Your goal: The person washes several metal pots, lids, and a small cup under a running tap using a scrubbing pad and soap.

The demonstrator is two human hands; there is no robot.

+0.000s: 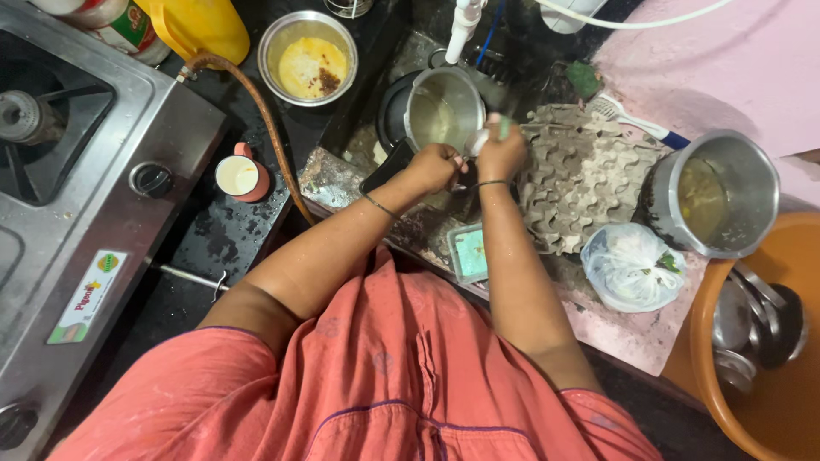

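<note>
Left hand and right hand grip something small, perhaps a scrubber, over the sink

A steel pot stands upright in the sink, holding murky water. A small pale object with a green tip, mostly hidden, is just beside its rim.

Orange tub cut off right.

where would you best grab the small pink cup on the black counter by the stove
Judging by its pose, take the pink cup by its small handle, which sticks out at the top edge towards the orange hose. It stands upright with pale liquid inside, so come level from that side, not from above.
</note>
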